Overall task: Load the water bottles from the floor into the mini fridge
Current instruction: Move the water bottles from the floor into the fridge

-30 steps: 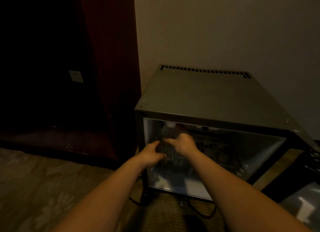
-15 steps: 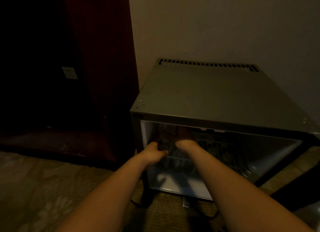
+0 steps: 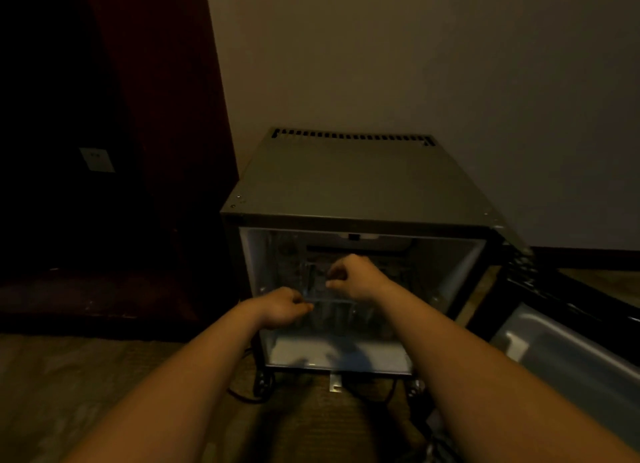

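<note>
grey mini fridge (image 3: 346, 185): left hand (image 3: 284, 307), right hand (image 3: 353, 277) earlier together, now apart; curled, hold unclear.

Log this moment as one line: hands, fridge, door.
left hand: curled at wire shelf front edge | right hand: curled above shelf, hold unclear | mini fridge: open | door: swung right

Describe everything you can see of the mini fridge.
The mini fridge is a grey metal-looking box with vent slots along its top rear, standing on carpet by the wall. Its door hangs open rightward. The pale interior holds a wire shelf. The left hand and right hand reach inside, both curled; hold unclear.
</note>
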